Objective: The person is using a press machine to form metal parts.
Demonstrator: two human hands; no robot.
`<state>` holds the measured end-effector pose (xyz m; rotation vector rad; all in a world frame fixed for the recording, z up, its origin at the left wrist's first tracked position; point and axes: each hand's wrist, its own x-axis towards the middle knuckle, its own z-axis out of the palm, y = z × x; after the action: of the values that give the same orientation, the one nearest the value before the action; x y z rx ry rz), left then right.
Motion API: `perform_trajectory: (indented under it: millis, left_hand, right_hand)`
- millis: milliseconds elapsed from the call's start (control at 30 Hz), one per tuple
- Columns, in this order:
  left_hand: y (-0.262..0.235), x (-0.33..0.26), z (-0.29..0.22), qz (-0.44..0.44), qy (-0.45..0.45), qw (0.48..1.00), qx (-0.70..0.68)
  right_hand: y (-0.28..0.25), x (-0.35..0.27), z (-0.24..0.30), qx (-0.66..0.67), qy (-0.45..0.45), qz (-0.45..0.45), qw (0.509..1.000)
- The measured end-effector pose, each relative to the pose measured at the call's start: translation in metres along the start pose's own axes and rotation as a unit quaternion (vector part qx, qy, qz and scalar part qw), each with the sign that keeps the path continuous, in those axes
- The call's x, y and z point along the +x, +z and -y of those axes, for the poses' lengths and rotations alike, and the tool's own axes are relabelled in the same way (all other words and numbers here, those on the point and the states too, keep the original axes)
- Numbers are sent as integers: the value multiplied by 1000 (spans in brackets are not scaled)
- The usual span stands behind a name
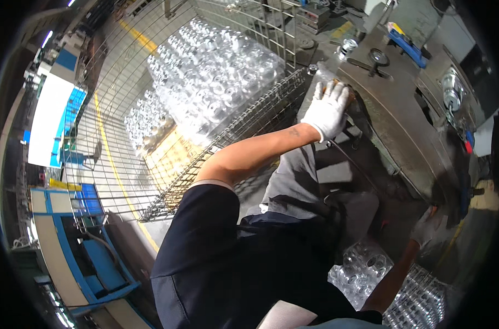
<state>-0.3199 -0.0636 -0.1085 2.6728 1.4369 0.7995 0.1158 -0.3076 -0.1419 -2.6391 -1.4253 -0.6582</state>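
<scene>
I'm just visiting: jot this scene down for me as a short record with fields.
Left hand: gloved, at the left end of a dark workbench; grip unclear
Right hand: shadowed, low at right; grip unclear
Left side: shiny metal parts stacked within wire mesh
Lower right: more shiny parts
Upper right: silver cylindrical part

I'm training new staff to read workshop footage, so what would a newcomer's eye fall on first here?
Most likely the big stack of shiny, silvery parts in the wire cage, above and left of centre. Next might come the white-gloved left hand, right of centre at the end of the dark bench. The glaring white panel at far left also stands out.
</scene>
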Motion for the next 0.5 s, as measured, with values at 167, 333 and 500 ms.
perform_trajectory:
  millis: [167,333,500]
  left_hand:
    - [-7,-19,30,-46,-8,993,-110]
    - [6,-95,218,-58,-269,961,13]
    - [-33,-205,462,-42,-450,872,188]
  right_hand:
    - [-15,-7,7,53,-10,-85,995]
    - [-32,-47,31,430,88,26,898]
    - [-45,-55,68,176,116,42,977]
